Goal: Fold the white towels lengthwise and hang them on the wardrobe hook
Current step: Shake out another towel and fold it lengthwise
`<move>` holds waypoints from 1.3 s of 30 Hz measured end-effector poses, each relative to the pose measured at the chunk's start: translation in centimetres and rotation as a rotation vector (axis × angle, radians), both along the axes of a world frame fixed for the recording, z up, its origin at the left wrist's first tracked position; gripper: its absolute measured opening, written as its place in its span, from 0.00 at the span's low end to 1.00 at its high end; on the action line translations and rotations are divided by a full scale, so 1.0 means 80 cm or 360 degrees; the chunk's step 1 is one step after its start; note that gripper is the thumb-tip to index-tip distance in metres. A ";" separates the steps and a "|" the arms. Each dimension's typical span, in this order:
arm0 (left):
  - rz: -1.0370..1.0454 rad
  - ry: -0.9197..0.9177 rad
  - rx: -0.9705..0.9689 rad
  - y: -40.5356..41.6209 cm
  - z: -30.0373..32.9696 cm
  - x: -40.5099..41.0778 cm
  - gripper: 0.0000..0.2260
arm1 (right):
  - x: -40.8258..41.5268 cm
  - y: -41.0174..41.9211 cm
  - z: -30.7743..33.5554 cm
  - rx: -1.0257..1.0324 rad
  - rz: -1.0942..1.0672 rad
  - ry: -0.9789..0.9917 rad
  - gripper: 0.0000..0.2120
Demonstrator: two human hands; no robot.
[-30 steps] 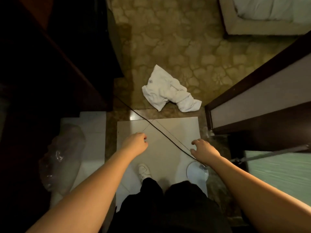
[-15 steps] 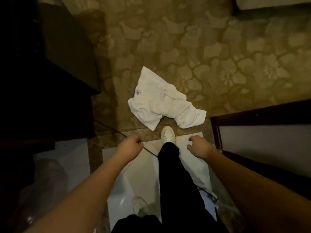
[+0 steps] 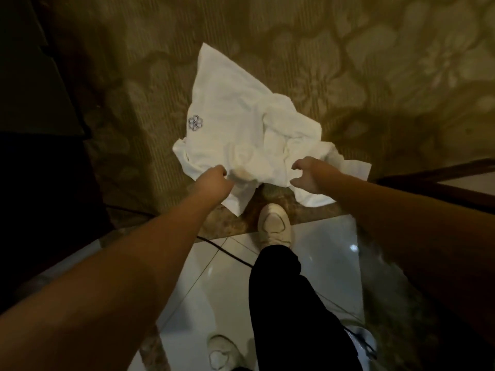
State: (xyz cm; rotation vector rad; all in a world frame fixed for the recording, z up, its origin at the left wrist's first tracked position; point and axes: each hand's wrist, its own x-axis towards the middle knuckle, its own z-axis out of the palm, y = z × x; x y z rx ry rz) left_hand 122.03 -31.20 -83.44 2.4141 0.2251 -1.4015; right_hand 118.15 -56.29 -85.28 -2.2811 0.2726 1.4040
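Below, in the head view, a crumpled white towel (image 3: 241,135) is lying on the patterned carpet (image 3: 348,76), its near corners spilling onto the marble threshold (image 3: 230,223). A small floral emblem (image 3: 195,122) is showing on its left part. The left hand (image 3: 214,180) is reaching onto the towel's near edge; its fingers are curling under, but whether they are gripping cloth I cannot tell. The right hand (image 3: 310,175) is hovering over the towel's right fold, fingers (image 3: 298,165) and thumb curving apart, holding nothing. A white sneaker (image 3: 274,224) is standing on the threshold just beside the towel. A black cable (image 3: 227,251) is crossing the glossy tile floor (image 3: 321,250).
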 end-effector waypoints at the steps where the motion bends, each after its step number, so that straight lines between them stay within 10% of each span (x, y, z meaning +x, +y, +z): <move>1: 0.0080 -0.0008 0.0006 -0.004 -0.023 0.006 0.18 | 0.000 0.003 -0.020 0.0032 0.0041 0.0001 0.28; 8: 0.0878 0.0120 -0.0149 -0.036 -0.119 0.023 0.35 | 0.008 0.043 -0.117 0.0258 -0.0216 -0.0013 0.37; 13: 0.0451 0.0257 -0.0261 -0.039 -0.099 -0.002 0.20 | -0.050 0.049 -0.099 0.0325 -0.0093 -0.0045 0.06; 18: -0.0314 0.0134 -0.0347 -0.015 -0.028 -0.045 0.39 | -0.108 0.026 -0.019 0.0261 -0.0036 -0.0092 0.12; 24: -0.0776 0.0233 -0.0503 -0.002 0.081 -0.044 0.22 | -0.095 -0.007 0.095 0.0397 -0.0100 -0.0195 0.15; 30: -0.0671 0.0161 -0.0493 -0.008 0.203 -0.026 0.01 | -0.061 -0.007 0.213 0.0367 -0.0080 -0.0402 0.14; 39: -0.0248 -0.0314 -0.0532 0.039 0.450 -0.018 0.08 | -0.044 0.028 0.433 0.0240 0.0067 -0.0718 0.10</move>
